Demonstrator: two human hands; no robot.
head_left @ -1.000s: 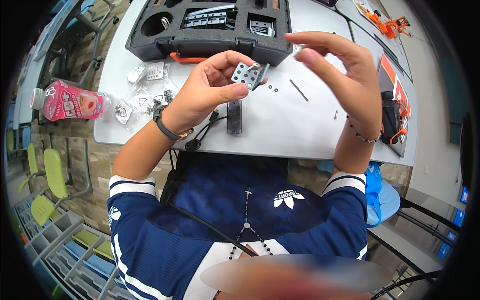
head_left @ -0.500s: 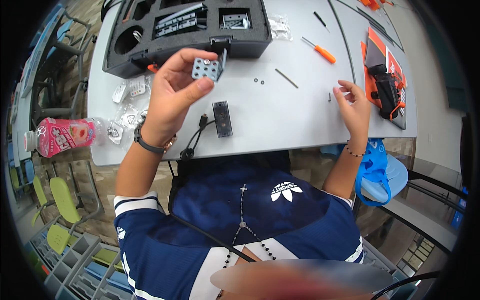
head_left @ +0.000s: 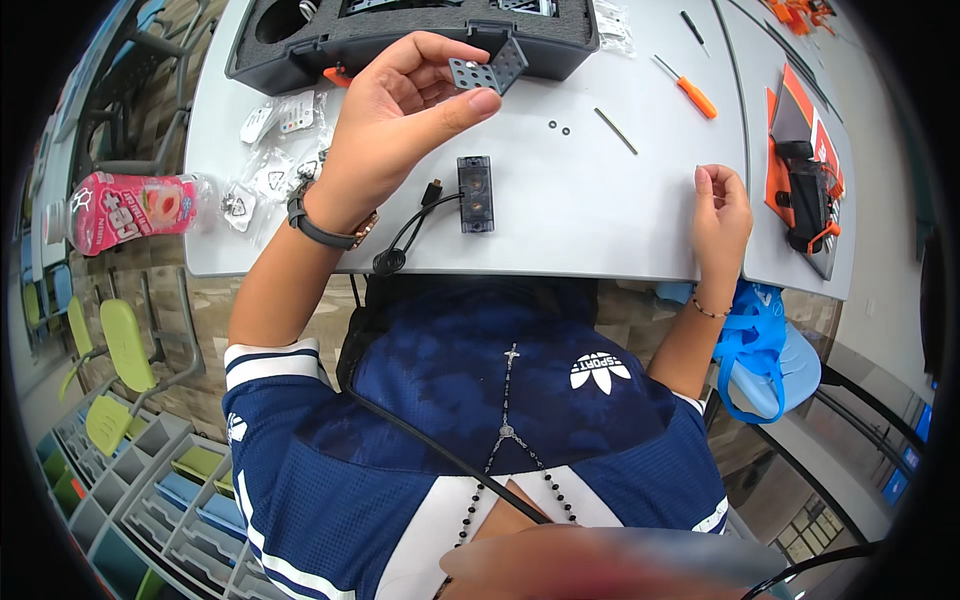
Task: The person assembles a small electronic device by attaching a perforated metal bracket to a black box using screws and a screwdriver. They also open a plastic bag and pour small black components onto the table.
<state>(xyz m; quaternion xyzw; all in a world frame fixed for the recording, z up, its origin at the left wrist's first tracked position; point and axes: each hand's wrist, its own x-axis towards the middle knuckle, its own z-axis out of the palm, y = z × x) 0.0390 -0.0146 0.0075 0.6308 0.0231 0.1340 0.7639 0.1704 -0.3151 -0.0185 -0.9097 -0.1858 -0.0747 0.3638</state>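
Pinched between thumb and fingers of my left hand is a bent grey metal bracket full of holes, with a small screw head showing in one hole. It is held above the table, just in front of the black case. My right hand rests low over the table's right part, thumb and fingertips drawn together. Whatever sits between those fingertips is hidden. Two small dark rings and a thin metal rod lie between the hands. Below the bracket sits a dark see-through module with a black cable.
A foam-lined black case with metal parts stands at the back. An orange-handled screwdriver and a black one lie at the far right. A black-and-orange device is rightmost. Plastic bags and a pink-labelled bottle lie left.
My view has shifted. The left hand has turned the bracket so its bent plate faces differently. My right fingers have closed together, and the small screw beside them is out of sight.
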